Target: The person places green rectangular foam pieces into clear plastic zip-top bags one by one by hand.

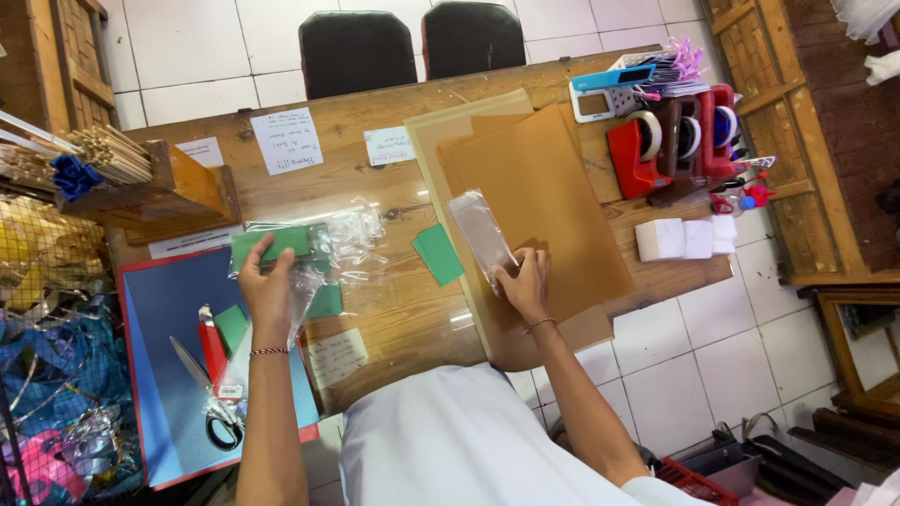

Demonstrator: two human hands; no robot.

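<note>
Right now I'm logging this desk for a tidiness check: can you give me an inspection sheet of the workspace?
Surface: wooden table, crowded, with brown paper sheets on its right half.
Job's things: clear sleeve on the brown paper; green cards in clear bags; one loose green card.
Clutter: scissors on a blue mat, paper notes, red tape dispensers, white pads, stick box.
Grips: left hand rests on the green cards; right hand presses the sleeve's near end.
Cables: nothing seen.
Surroundings: two dark chairs, white tiled floor, wooden furniture at right.
</note>
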